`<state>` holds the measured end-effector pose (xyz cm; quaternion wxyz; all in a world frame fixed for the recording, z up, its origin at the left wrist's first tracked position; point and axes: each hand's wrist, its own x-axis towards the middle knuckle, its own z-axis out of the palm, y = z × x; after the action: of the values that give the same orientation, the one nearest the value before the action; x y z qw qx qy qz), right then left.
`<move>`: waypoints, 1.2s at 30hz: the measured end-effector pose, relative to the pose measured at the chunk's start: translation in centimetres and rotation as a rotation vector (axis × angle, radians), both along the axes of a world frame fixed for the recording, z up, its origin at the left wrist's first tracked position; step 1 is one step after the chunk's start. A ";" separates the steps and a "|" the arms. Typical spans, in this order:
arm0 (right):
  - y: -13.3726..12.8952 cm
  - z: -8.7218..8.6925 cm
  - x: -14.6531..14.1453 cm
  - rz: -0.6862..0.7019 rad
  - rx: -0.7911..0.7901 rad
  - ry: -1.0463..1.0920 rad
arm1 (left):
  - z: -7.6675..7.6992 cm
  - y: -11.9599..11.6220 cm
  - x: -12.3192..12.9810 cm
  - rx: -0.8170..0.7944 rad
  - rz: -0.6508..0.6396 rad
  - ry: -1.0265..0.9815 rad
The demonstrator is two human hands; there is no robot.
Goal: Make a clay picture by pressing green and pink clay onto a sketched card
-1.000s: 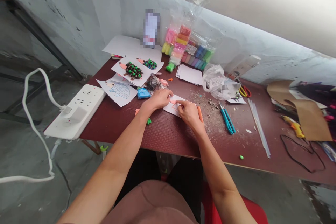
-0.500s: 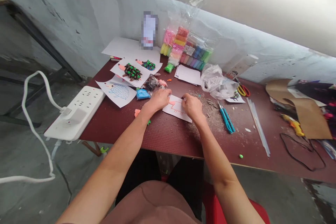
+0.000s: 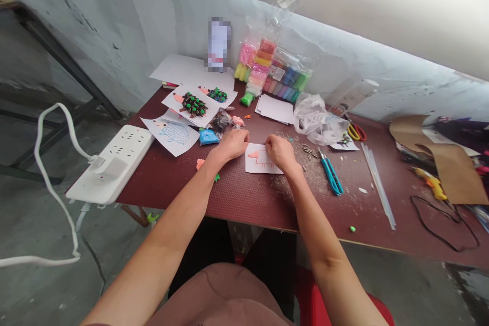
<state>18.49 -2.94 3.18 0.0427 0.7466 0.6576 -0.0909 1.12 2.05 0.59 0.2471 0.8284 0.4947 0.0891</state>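
On the table in front of me lies a small white paper card [image 3: 260, 168] with an orange outline drawing and a flat orange clay piece [image 3: 253, 154] at its left. My right hand [image 3: 281, 153] is closed over the card's upper right part, its bent fingers at the top edge. Just off the card's upper left corner is my left hand [image 3: 234, 143], its fingers curled together; what they hold, if anything, is hidden. Beside my left forearm sits a lump of orange clay [image 3: 199, 163]. A blue clay packet [image 3: 208, 136] lies behind that wrist.
Finished hedgehog pictures [image 3: 193, 105] and a blue hedgehog drawing [image 3: 171, 132] lie left. A white power strip [image 3: 114, 158] overhangs the left edge. Bagged clay [image 3: 263, 66] stands at the back. Right are a teal utility knife [image 3: 331, 173], scissors [image 3: 357, 132] and a yellow glue gun [image 3: 431, 183].
The paper card has turned from a slant to nearly level, and its left edge has shifted right, away from my left hand. Both hands have stayed almost in place.
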 end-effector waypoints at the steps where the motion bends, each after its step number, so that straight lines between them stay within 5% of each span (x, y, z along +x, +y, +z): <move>1: 0.0 -0.1 0.0 0.003 0.002 0.002 | 0.0 0.0 0.0 -0.001 -0.005 -0.002; 18: -3.6 -1.3 1.4 0.003 0.179 0.414 | -0.4 0.2 -0.2 0.010 -0.072 -0.121; 36: -5.4 -2.0 0.6 0.149 0.166 0.354 | -0.1 0.1 0.0 -0.031 -0.140 -0.075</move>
<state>19.07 -8.34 1.16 -0.1283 0.6693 0.7135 -0.1627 1.11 2.19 0.53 0.2839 0.8532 0.4272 0.0948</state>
